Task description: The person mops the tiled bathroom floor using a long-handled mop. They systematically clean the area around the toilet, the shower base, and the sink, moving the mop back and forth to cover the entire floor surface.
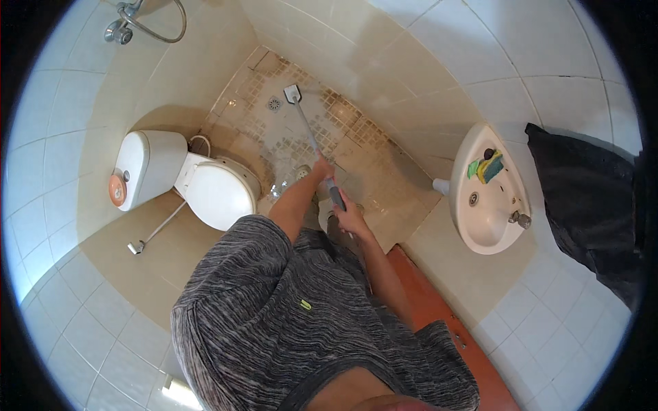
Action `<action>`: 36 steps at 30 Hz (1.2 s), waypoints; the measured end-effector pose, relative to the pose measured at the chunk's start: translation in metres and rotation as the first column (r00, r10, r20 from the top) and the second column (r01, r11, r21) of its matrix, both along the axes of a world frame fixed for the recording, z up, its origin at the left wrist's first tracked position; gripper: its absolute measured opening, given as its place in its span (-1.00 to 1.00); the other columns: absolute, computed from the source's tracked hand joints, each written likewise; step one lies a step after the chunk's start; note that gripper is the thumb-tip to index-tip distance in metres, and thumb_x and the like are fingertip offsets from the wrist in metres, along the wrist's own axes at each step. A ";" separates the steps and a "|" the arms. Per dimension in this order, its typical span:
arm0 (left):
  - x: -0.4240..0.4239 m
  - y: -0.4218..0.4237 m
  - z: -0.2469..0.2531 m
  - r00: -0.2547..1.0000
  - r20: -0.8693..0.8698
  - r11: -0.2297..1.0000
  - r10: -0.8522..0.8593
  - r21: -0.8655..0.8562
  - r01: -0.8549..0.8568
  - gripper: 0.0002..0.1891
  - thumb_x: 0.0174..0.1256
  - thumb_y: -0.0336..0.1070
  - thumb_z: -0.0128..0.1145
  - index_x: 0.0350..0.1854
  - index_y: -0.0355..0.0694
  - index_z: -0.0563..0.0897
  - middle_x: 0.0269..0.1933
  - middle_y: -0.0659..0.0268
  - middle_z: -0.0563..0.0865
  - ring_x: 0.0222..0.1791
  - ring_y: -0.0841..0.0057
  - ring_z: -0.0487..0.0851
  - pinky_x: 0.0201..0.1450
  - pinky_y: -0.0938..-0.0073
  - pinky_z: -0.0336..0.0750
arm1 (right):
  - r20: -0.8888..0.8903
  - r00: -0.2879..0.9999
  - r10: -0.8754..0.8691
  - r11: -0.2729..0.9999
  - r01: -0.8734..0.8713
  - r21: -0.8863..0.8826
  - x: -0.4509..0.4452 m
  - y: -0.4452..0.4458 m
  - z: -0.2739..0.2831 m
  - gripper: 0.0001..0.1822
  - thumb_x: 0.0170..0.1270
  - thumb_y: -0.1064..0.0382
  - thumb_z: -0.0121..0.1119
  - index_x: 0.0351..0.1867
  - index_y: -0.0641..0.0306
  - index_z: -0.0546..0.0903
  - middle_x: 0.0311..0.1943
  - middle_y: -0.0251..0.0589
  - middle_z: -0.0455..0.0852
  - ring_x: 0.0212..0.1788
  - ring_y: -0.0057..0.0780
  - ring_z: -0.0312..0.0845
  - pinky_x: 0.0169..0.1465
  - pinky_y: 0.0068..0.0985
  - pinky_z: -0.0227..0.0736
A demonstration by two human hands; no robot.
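My left hand (323,168) is wrapped around the grey shaft of a long-handled scrub brush (307,123). Lower in the picture, nearer my body, my right hand (352,216) grips the dark end of the same handle. The white brush head (292,94) rests on the wet tiled floor (313,110), just right of a round floor drain (274,104). Brown stains mark the small mosaic tiles around it, and a whitish film covers part of them. My feet are partly hidden beneath my arms and the handle.
A white toilet (220,195) with its lid down stands at left, a toilet brush (136,247) beside it. At right a corner washbasin (488,234) holds sponges (490,167). Black fabric (581,200) hangs nearby. Behind my right arm is a red door (419,277).
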State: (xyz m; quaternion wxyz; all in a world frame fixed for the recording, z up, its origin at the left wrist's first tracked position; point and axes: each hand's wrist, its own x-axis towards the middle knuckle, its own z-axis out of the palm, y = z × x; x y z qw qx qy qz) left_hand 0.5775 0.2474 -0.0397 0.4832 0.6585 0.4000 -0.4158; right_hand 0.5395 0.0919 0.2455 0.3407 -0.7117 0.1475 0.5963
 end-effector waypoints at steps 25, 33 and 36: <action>-0.005 0.019 0.058 0.980 0.196 1.000 -0.025 0.014 0.022 0.01 0.44 0.00 0.20 0.71 -0.26 -0.16 -0.21 -0.11 0.83 -0.34 0.10 0.84 0.07 0.04 0.69 | 0.372 0.907 0.199 0.970 -0.236 0.057 0.011 -0.003 0.019 -0.28 0.61 0.05 0.14 0.69 0.14 0.23 -0.39 0.03 0.72 -0.62 -0.27 0.57 -0.39 -0.25 0.57; -0.142 -0.161 0.028 0.932 0.191 0.929 -0.308 -0.151 0.338 0.20 0.50 -0.13 0.16 0.63 -0.29 -0.67 -0.13 -0.22 0.80 -0.36 0.03 0.83 -0.21 0.10 0.77 | -0.020 0.988 0.151 0.972 -0.152 -0.179 -0.063 -0.108 0.119 -0.26 0.61 -0.04 0.18 0.71 0.02 0.25 0.08 0.17 0.80 -0.18 -0.12 0.81 -0.01 -0.23 0.68; -0.135 -0.137 0.063 0.959 0.118 0.944 -0.257 -0.181 0.275 0.15 0.54 -0.08 0.14 0.66 -0.33 -0.58 -0.06 -0.26 0.80 -0.22 -0.06 0.83 0.04 0.07 0.72 | 0.531 0.824 0.199 0.979 -0.191 -0.070 -0.139 -0.145 0.021 -0.30 0.62 0.03 0.17 0.71 -0.04 0.26 0.08 0.05 0.78 -0.13 -0.24 0.72 0.10 -0.29 0.63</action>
